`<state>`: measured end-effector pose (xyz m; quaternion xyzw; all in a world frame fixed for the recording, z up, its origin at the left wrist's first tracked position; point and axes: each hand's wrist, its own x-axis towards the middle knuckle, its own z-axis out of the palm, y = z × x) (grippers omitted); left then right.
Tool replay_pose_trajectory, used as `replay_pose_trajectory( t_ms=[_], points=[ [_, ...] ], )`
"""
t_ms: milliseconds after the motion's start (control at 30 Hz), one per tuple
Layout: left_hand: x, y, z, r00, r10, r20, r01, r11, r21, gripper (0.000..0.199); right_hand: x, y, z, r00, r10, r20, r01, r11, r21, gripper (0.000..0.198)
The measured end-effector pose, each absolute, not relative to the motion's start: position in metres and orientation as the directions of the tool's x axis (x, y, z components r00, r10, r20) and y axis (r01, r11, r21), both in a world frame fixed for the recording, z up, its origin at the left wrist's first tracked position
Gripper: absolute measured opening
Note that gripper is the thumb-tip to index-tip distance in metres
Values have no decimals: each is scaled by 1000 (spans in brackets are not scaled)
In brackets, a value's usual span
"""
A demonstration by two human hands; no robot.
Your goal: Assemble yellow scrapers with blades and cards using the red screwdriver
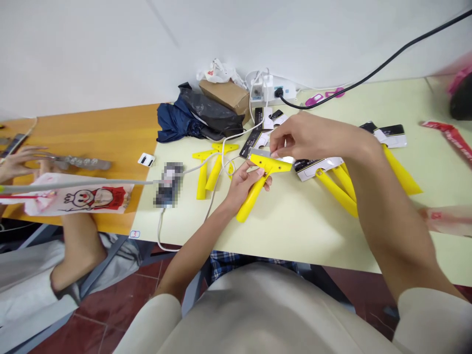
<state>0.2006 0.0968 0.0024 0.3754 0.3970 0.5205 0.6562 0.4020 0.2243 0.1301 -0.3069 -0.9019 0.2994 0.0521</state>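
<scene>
My left hand [246, 184] is wrapped round a yellow scraper [252, 196] just under its wide head. A metal blade [260, 153] shows along the head's far edge. Above that edge my right hand [291, 140] has its thumb and fingers pinched together at the blade's right part; what lies between the fingertips is hidden. Several more yellow scrapers [201, 179] rest on the table to the left. On the right, further scrapers [337, 189] lie with their heads in black-and-white card sleeves [319, 167], partly behind my right forearm.
A white cable runs across the table to a phone-like device [169, 184], blurred out. Behind stand a dark bag [210, 113], a cardboard box [226, 96] and a power strip [283, 91]. A co-worker's hand [25, 162] is at the orange table, left.
</scene>
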Motion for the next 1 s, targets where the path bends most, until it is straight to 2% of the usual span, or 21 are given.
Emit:
replay_pose_trajectory(
  t_ms=[233,500,667,1000],
  points=[
    [195,95,4,147,976,-160,-400,207,893,49,397,222,131,-816,572,-88,503,626,-595,9],
    [196,95,4,196,966,-166,-469,241,850,42,409,221,136,-802,579,-142,534,591,-605,14],
    [196,94,4,181,965,-187,-490,254,834,47,412,221,141,-807,556,-199,533,540,-652,11],
    [192,94,5,243,956,-164,-464,263,846,42,414,229,130,-854,482,-198,458,515,-725,15]
  ],
)
